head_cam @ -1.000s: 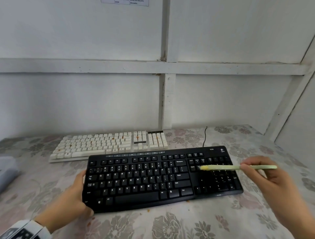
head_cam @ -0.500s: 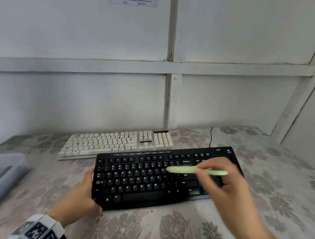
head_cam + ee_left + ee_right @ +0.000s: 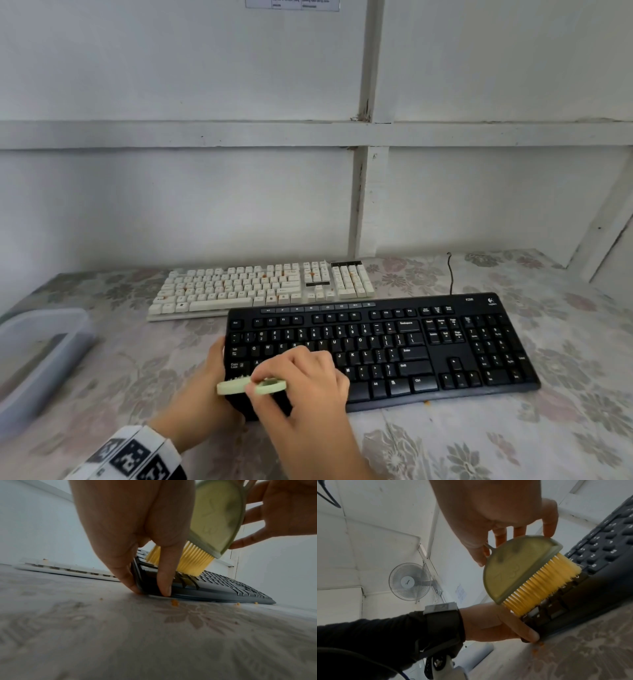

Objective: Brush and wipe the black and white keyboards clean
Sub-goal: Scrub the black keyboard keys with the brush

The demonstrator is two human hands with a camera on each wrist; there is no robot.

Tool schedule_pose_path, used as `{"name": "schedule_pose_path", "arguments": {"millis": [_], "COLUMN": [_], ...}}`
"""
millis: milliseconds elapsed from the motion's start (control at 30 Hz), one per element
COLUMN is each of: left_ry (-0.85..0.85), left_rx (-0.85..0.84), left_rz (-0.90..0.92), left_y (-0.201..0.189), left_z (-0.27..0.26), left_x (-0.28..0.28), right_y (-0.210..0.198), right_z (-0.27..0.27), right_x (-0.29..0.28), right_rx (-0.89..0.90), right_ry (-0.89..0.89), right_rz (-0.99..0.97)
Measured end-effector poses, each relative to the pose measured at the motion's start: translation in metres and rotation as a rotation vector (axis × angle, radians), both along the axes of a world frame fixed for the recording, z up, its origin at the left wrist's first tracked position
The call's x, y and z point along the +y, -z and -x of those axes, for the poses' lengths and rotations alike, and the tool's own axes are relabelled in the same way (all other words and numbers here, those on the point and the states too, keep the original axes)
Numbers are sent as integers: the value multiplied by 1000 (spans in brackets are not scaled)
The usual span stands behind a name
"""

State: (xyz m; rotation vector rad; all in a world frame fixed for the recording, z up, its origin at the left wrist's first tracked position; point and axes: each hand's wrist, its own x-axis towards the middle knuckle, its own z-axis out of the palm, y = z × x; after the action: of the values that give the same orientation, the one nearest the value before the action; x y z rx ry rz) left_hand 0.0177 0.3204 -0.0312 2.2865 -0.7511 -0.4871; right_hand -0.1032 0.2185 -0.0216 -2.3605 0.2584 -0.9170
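The black keyboard (image 3: 394, 349) lies near the table's front, with the white keyboard (image 3: 260, 286) behind it, dotted with orange crumbs. My right hand (image 3: 301, 380) pinches a pale green half-round brush (image 3: 250, 387) by its top edge. Its yellow bristles (image 3: 541, 586) press on the keys at the black keyboard's front left corner (image 3: 188, 585). My left hand (image 3: 212, 383) grips that left end, thumb (image 3: 164, 574) on the front edge and fingers (image 3: 123, 568) along the side. The brush (image 3: 216, 516) stands just behind the thumb.
A clear plastic container (image 3: 37, 356) sits at the table's left edge. Orange crumbs (image 3: 175, 602) lie on the floral tablecloth (image 3: 479, 438) along the keyboard's front edge. A black cable (image 3: 450, 274) runs back toward the white wall. A wall fan (image 3: 410, 581) shows in the right wrist view.
My right hand swept the brush leftward across the black keyboard, from the number pad to the front left corner. The left hand kept its grip on the left end.
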Motion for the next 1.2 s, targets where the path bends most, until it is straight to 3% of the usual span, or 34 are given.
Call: {"name": "schedule_pose_path", "arguments": {"millis": [100,267,500,700,900,1100,1200], "left_ry": [-1,5,37,38,43,32,28], "left_rx": [-18,39,-78,15,-41,47,63], "left_rz": [-22,-18,45,-5,28,-20,-38], "left_y": [0,-5,-6,-9,-8,-6,-5], "left_z": [-1,2,3,3,4,1,1], "left_x": [0,-1,-2,-2,-3,0,0], "right_y": [6,4,8,4,9,4,1], "right_z": [-1,6,-2,9,5,22,28], "right_x": [-1,-14,0,-20,-8,-35,-39], "right_rx": [-38,-92,-144,-124,-172,-170,-198], "right_ry": [91,246,130,307,174,337,268], "right_rz": [124,150,135,143,130,100,41]}}
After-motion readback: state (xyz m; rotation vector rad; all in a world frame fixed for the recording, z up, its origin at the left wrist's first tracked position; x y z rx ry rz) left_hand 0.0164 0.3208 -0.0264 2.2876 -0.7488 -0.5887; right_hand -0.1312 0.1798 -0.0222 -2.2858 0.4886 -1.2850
